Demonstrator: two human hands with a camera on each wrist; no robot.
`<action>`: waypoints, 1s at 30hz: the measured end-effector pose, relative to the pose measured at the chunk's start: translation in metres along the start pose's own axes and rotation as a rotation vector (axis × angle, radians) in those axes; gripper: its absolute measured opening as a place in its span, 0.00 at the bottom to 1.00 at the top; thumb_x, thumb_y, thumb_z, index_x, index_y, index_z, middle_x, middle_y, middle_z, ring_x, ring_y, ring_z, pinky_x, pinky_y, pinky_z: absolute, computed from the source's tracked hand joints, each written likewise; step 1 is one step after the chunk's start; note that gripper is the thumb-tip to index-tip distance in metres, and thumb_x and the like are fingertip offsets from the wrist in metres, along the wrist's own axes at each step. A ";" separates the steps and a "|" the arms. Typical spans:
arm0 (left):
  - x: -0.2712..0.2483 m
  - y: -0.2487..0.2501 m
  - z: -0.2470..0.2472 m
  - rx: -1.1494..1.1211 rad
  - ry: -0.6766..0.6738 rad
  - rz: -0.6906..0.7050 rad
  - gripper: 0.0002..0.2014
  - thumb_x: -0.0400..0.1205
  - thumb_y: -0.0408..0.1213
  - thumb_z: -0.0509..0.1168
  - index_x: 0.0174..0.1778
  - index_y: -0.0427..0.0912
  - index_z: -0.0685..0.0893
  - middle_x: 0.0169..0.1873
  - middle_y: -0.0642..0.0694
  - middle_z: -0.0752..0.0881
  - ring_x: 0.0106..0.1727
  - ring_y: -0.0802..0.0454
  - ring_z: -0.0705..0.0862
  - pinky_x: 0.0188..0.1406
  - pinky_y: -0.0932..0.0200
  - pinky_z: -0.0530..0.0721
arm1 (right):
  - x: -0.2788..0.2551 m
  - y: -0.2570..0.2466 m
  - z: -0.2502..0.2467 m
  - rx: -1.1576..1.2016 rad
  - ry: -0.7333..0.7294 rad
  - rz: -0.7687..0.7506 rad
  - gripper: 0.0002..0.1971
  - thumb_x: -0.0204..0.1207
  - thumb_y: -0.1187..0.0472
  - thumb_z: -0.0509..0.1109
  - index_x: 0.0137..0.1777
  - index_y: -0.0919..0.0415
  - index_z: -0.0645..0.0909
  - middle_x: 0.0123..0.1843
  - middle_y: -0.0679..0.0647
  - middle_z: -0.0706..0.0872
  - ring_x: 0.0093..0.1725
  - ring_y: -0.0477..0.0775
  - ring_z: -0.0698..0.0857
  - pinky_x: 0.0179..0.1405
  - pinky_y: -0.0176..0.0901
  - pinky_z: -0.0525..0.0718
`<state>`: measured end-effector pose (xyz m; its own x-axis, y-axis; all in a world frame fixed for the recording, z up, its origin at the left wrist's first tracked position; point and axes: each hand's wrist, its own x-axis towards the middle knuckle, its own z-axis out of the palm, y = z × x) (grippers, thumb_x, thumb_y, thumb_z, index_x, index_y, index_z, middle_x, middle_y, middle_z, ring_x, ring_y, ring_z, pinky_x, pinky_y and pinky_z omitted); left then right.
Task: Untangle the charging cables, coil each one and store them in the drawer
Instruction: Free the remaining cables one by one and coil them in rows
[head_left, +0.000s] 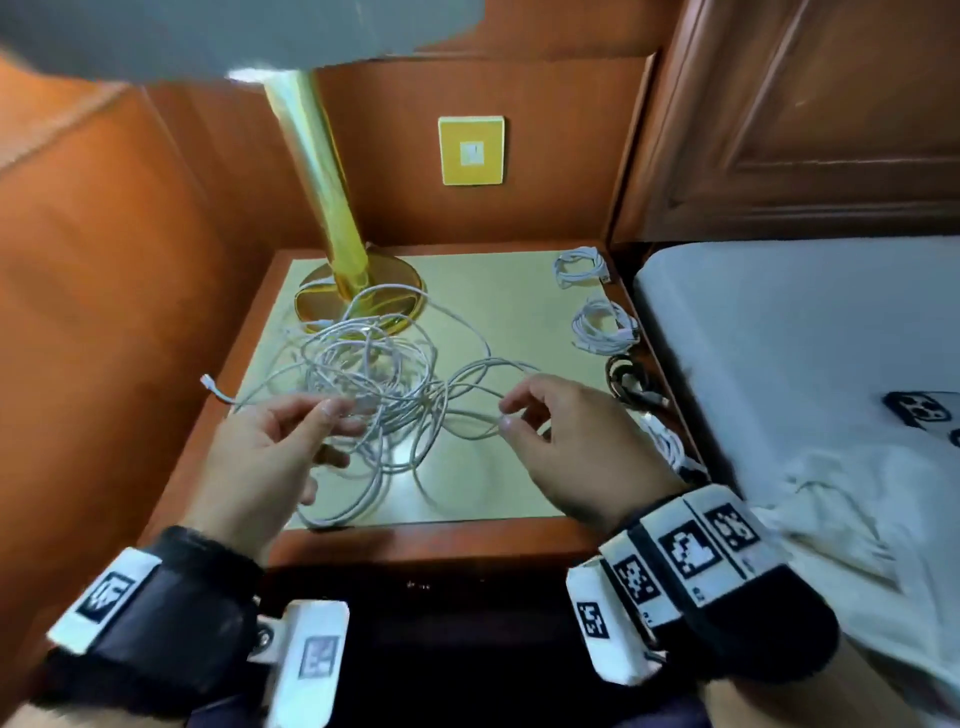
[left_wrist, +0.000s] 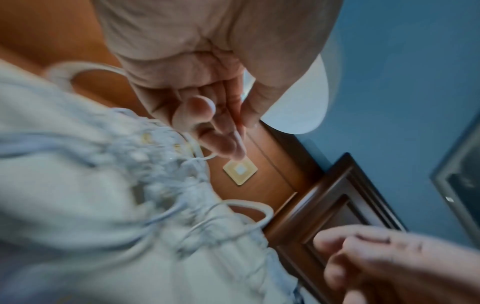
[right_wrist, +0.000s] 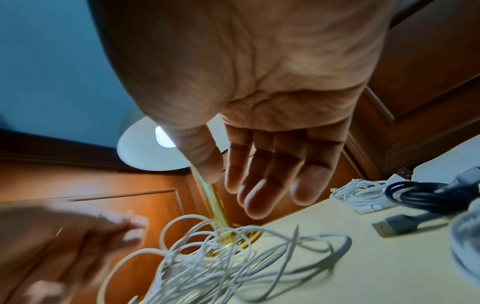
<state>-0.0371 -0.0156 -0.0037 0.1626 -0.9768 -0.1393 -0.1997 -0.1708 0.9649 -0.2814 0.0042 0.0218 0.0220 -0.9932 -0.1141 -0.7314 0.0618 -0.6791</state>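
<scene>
Two hands working a knot of white cables on a bedside table.

The tangle (head_left: 384, 395) lies mid-table, at 6 o'clock from the lamp (head_left: 358, 291). The left hand (head_left: 275, 457) pinches a strand at the tangle's 9 o'clock side; the right hand (head_left: 566, 447) reaches a loop at 3 o'clock with fingers relaxed and spread, seemingly holding nothing. Finished coils (head_left: 579, 267) wait at 1 o'clock. Best find the free plug (head_left: 208, 382), then feed it back through loops rather than pulling tight.

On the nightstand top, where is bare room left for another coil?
Bare patch between the lamp base and the coiled white cables along the right edge; a smaller one at the front edge, near the right hand. The tangle crowds the centre-left.
</scene>
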 end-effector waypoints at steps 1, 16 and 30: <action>-0.012 -0.013 -0.005 0.005 0.024 -0.013 0.07 0.87 0.35 0.65 0.49 0.42 0.89 0.44 0.42 0.93 0.32 0.53 0.84 0.14 0.69 0.69 | -0.009 -0.003 0.006 0.001 0.001 -0.005 0.09 0.84 0.49 0.64 0.59 0.46 0.82 0.52 0.42 0.86 0.49 0.45 0.84 0.49 0.43 0.82; -0.066 -0.040 -0.073 0.125 0.016 0.194 0.05 0.85 0.36 0.69 0.47 0.49 0.89 0.41 0.51 0.92 0.36 0.52 0.89 0.39 0.61 0.85 | -0.084 -0.064 0.071 0.234 -0.010 0.113 0.07 0.79 0.48 0.71 0.53 0.46 0.84 0.43 0.48 0.91 0.43 0.48 0.91 0.51 0.54 0.88; 0.023 -0.061 -0.081 0.325 -0.140 0.121 0.15 0.86 0.37 0.67 0.69 0.49 0.82 0.70 0.49 0.80 0.62 0.54 0.83 0.64 0.49 0.85 | 0.024 -0.081 0.112 0.199 0.150 0.247 0.39 0.65 0.36 0.67 0.75 0.53 0.71 0.65 0.56 0.81 0.61 0.59 0.85 0.64 0.64 0.84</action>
<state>0.0568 -0.0170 -0.0479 -0.0103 -0.9968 -0.0796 -0.5091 -0.0633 0.8584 -0.1455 -0.0132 -0.0067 -0.2507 -0.9482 -0.1949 -0.5548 0.3058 -0.7738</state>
